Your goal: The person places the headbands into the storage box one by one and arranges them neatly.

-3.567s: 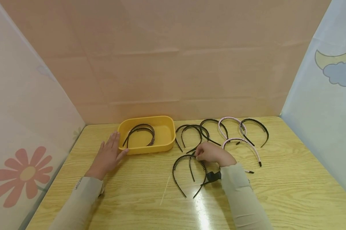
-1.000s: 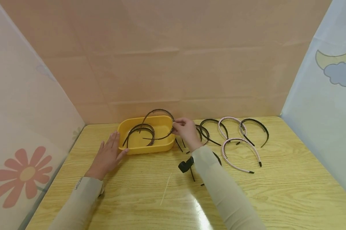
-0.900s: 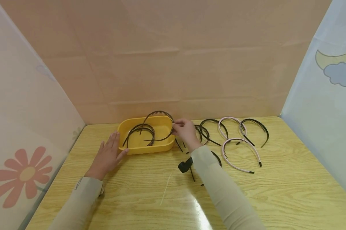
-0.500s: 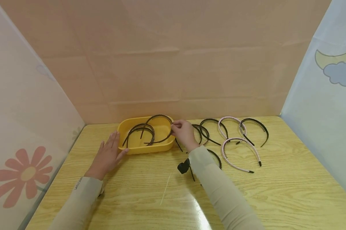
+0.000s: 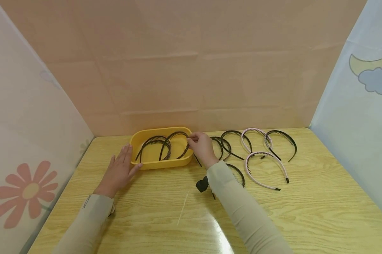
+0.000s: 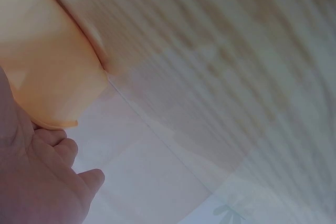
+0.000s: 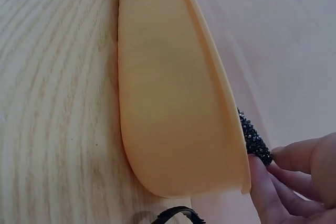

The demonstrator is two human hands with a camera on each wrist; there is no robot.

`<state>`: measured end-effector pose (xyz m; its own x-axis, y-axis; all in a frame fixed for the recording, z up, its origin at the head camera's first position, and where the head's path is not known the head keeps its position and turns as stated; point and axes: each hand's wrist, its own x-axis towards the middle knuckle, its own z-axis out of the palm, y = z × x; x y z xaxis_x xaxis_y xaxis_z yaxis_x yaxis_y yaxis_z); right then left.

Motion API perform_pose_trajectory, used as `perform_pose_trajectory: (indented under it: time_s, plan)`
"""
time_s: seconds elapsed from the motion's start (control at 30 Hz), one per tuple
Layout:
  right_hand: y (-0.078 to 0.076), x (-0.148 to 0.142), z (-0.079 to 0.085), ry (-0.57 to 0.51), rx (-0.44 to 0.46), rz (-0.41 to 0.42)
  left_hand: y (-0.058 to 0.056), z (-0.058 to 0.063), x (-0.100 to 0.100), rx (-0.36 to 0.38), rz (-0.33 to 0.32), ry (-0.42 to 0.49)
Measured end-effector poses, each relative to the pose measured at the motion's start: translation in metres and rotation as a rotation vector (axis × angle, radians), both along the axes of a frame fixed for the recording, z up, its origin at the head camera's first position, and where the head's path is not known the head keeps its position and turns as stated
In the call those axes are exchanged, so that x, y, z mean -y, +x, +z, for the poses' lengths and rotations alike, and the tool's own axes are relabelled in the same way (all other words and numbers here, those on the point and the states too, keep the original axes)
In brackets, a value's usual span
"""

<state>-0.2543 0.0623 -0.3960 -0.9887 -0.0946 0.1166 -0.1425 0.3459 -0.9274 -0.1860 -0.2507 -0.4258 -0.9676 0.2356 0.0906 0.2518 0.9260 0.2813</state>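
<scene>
My right hand (image 5: pixel 202 146) pinches a black toothed headband (image 5: pixel 177 133) over the right end of a yellow tub (image 5: pixel 165 164). In the right wrist view this headband (image 7: pixel 254 139) has a sparkly surface and sits between thumb and fingertips, just above the tub's rim. Its lower part is down inside the tub. Two more dark headbands (image 5: pixel 153 138) lie overlapping in the tub's left half. My left hand (image 5: pixel 117 173) rests against the tub's left end, fingers straight along the wall and thumb at the front rim. In the left wrist view, fingers (image 6: pixel 59 145) touch the tub's rim.
Right of the tub, several black headbands (image 5: pixel 237 133) and a pink headband (image 5: pixel 254 130) lie partly overlapping along the back. Another pink headband (image 5: pixel 252 179) is nearer. A black headband (image 5: pixel 238 173) is half hidden under my right forearm. Fabric walls border the wooden table (image 5: pixel 146 218).
My right hand picked up a black headband from the table, carried it left to the tub and lowered it inside, its legs turning downward. The left hand stayed put.
</scene>
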Motion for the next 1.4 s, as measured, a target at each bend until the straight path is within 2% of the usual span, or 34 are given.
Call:
perform_pose_trajectory:
  time_s: [0.3,0.4,0.6,0.8,1.0,1.27,1.4]
  plan:
    - [0.001,-0.001,-0.009,0.127,-0.168,-0.030,-0.002,-0.003,0.001,0.011,-0.001,-0.018]
    - [0.002,-0.001,-0.010,0.130,-0.191,-0.027,-0.003,-0.005,0.002,0.011,-0.002,-0.017]
    - [0.008,-0.010,-0.006,0.101,-0.202,0.039,-0.002,-0.003,0.001,0.017,0.004,-0.016]
    - [0.020,-0.035,-0.004,0.136,-0.239,0.086,-0.002,-0.003,0.000,0.017,0.001,-0.020]
    - [0.029,-0.064,-0.001,0.200,-0.265,0.069,-0.001,-0.004,0.001,0.008,0.000,-0.021]
    - [0.036,-0.111,0.011,0.382,-0.280,0.072,0.003,-0.003,-0.001,0.002,-0.001,-0.008]
    - [0.036,-0.136,0.018,0.419,-0.269,0.064,0.004,-0.002,-0.002,-0.004,0.002,-0.005]
